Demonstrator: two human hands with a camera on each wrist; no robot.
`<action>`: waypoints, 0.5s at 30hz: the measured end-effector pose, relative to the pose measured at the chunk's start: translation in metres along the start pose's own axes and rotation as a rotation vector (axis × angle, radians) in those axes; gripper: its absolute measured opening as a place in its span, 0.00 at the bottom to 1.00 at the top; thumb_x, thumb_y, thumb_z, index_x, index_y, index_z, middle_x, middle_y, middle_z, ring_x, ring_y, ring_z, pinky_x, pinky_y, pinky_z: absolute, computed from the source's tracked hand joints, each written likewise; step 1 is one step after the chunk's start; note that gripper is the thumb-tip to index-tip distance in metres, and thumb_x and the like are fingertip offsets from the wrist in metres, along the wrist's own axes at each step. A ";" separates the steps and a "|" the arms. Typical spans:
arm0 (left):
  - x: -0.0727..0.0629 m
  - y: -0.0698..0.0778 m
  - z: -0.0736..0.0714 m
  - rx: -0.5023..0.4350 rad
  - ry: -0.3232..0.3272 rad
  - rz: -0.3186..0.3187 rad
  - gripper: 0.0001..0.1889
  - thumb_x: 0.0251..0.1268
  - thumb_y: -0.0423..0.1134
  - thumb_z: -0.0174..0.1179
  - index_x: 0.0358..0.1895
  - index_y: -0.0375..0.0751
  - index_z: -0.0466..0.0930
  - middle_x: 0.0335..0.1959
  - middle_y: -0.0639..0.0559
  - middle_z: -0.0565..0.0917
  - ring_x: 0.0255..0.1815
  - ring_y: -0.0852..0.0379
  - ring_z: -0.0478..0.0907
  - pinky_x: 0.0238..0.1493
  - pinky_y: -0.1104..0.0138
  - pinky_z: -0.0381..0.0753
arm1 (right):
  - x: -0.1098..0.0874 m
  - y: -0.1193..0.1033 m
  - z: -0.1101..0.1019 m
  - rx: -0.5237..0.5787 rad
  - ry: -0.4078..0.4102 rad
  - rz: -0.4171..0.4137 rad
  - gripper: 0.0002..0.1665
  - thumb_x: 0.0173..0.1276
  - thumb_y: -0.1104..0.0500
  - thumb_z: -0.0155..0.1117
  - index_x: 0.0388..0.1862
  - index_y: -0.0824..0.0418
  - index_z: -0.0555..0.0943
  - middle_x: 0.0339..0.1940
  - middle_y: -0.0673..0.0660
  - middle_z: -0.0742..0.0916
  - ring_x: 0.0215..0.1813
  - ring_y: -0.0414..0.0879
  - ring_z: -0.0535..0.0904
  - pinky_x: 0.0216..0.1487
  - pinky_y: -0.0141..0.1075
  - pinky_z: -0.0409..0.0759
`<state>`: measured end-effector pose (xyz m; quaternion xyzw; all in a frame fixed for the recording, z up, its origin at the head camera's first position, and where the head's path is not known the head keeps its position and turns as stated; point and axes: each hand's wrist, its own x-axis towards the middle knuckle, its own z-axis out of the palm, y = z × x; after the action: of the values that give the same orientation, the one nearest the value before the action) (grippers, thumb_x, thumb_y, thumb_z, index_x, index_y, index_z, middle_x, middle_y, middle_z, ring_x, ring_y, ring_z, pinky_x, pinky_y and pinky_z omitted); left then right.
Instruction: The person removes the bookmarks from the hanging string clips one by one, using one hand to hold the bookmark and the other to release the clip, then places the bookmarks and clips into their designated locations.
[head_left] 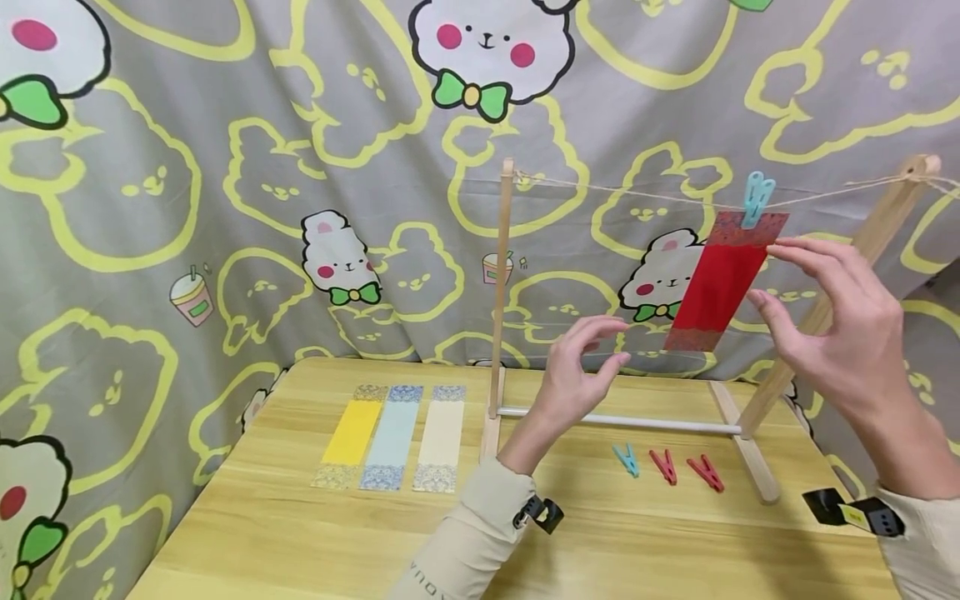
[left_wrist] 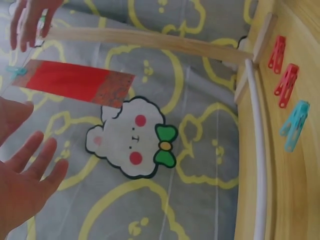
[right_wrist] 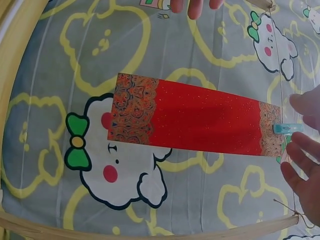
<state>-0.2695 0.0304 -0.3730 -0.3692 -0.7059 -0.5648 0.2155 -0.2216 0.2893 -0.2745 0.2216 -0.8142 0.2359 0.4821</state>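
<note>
A red paper strip [head_left: 723, 283] with patterned ends hangs from a string [head_left: 645, 194], held at its top by a light blue clothespin [head_left: 757, 200]. My right hand [head_left: 843, 321] is beside the strip's right edge, thumb and fingers spread apart and holding nothing. In the right wrist view its fingers [right_wrist: 300, 175] are around the level of the clothespin. My left hand [head_left: 581, 367] is raised to the lower left of the strip, fingers loosely bent with a gap to the thumb. Its palm [left_wrist: 22, 200] shows empty in the left wrist view.
A wooden frame [head_left: 502, 292] with a white crossbar [head_left: 637, 422] carries the string. On the table [head_left: 300, 542] lie a blue clothespin [head_left: 626, 460], two red clothespins [head_left: 663, 467], and yellow [head_left: 352, 433], pale blue [head_left: 393, 437] and cream [head_left: 441, 437] strips. A patterned curtain [head_left: 405, 192] hangs behind.
</note>
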 end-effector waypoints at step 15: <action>0.017 -0.001 0.022 0.037 0.009 0.026 0.14 0.70 0.33 0.66 0.57 0.41 0.83 0.60 0.49 0.82 0.63 0.64 0.76 0.59 0.73 0.76 | 0.029 0.007 -0.001 -0.024 0.022 -0.096 0.37 0.72 0.39 0.59 0.65 0.67 0.80 0.65 0.66 0.81 0.66 0.64 0.74 0.70 0.29 0.66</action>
<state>-0.2781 0.0562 -0.3674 -0.3717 -0.7103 -0.5505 0.2330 -0.2379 0.2918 -0.2492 0.2521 -0.8000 0.2050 0.5045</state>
